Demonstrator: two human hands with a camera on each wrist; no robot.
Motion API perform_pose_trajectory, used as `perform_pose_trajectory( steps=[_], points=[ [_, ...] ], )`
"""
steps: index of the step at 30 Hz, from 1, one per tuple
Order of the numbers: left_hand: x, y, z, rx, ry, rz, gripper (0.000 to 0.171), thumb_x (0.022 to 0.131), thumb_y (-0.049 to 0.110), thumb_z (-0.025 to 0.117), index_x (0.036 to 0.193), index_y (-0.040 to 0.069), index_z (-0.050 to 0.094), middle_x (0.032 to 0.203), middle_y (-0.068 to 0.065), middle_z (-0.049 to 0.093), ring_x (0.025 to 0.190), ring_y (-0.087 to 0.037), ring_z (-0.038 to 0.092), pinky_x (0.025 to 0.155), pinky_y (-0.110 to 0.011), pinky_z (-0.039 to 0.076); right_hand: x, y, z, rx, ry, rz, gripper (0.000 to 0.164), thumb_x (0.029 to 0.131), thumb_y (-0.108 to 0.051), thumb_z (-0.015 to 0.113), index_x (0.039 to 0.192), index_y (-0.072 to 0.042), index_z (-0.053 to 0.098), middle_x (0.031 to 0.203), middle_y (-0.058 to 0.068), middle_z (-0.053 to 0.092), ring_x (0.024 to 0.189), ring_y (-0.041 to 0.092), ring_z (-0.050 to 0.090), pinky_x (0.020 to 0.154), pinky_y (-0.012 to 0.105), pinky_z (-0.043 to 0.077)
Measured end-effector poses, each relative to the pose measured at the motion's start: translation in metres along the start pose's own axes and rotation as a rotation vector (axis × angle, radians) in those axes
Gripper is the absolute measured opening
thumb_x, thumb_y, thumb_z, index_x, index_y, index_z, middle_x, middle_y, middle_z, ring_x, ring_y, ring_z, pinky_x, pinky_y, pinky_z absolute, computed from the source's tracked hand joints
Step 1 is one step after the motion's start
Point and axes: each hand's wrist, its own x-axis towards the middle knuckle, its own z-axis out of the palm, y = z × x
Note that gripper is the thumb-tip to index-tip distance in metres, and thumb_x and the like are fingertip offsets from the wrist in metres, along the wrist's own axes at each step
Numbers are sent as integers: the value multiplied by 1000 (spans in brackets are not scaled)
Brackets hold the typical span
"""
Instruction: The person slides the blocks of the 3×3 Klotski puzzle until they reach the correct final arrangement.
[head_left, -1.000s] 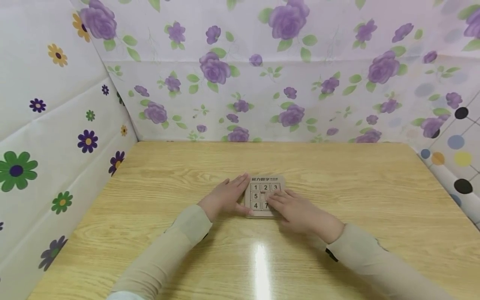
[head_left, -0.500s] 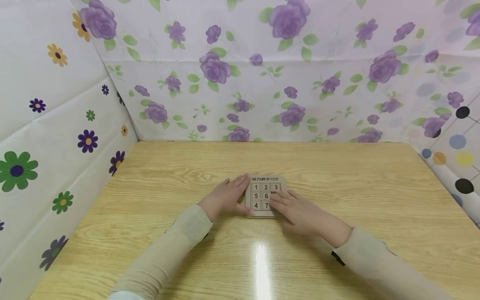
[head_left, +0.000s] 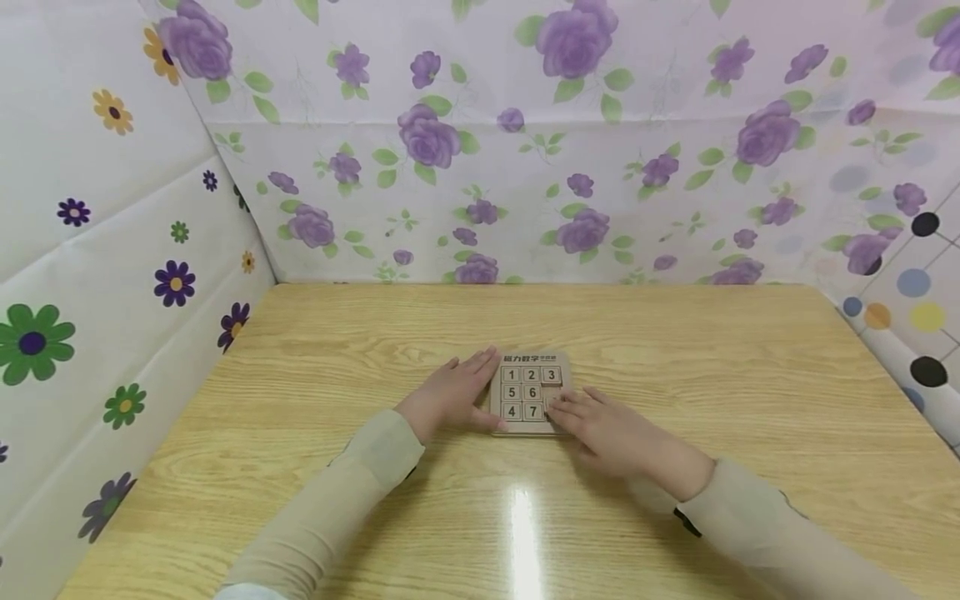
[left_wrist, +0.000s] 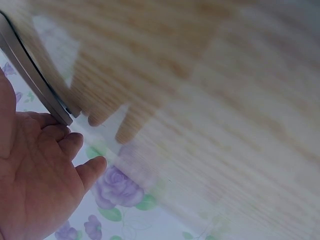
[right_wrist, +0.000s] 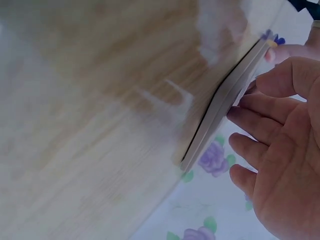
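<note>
A flat magnetic number puzzle (head_left: 531, 358) lies on the table, with printed characters along its far edge. Its tiles read 1, 2, 3 in the far row, 5, 6 in the middle and 4, 7 in the near row. My left hand (head_left: 455, 396) steadies its left side, straight fingers by the far corner and thumb on the near corner. My right hand (head_left: 611, 429) rests its extended fingertips on a tile at the lower right, whose number is mostly hidden. Some bare slot shows below the 3. The wrist views catch the puzzle's thin edge (right_wrist: 220, 107) beside the fingers.
The wooden table (head_left: 360, 333) reaches back to a cloth wall with purple roses (head_left: 431, 137). Another cloth with daisies (head_left: 176, 283) hangs at the left, and one with coloured dots (head_left: 913, 283) at the right. A bright light streak reflects near the front.
The 6 tile has slid left into the middle slot and come out from under my fingers. My right hand has shifted right and slightly nearer, onto the lower right tile. The left hand stays put.
</note>
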Motion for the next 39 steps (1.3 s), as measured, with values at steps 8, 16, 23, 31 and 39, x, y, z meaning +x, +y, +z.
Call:
perform_pose_trajectory(
  steps=[8, 16, 23, 31, 39],
  points=[
    [1, 1, 1, 5, 0, 7, 111, 76, 69, 59, 154, 9, 7, 161, -4, 5, 147, -19, 11, 120, -43, 13, 7, 8, 3, 13, -18, 44, 56, 88, -14, 60, 139, 2, 46, 144, 16, 46, 137, 36, 36, 115, 54, 24],
    [3, 0, 1, 22, 1, 1, 111, 76, 70, 59, 154, 10, 7, 161, -3, 4, 147, -17, 10, 120, -44, 14, 14, -4, 1, 11, -13, 10, 55, 88, -15, 57, 140, 1, 45, 145, 15, 44, 138, 35, 35, 116, 52, 24],
    [4, -1, 3, 15, 3, 8, 111, 77, 70, 59, 154, 9, 7, 161, -4, 4, 147, -18, 10, 120, -45, 14, 14, -11, 4, 41, -31, -23, 57, 86, -14, 57, 140, 0, 45, 147, 14, 43, 139, 34, 34, 115, 52, 24],
    [3, -1, 2, 18, 0, 6, 110, 77, 70, 59, 154, 9, 7, 161, -4, 4, 147, -18, 10, 120, -45, 13, 2, -1, 5, 8, -5, -24, 56, 84, -13, 60, 137, 0, 48, 144, 13, 47, 136, 34, 38, 114, 54, 26],
    [2, -1, 2, 19, -3, -3, 111, 76, 70, 59, 154, 10, 7, 161, -4, 4, 147, -18, 10, 120, -44, 14, -3, 2, 2, -20, 22, -24, 55, 83, -11, 61, 136, 0, 50, 142, 14, 49, 134, 34, 41, 113, 54, 29]
  ],
)
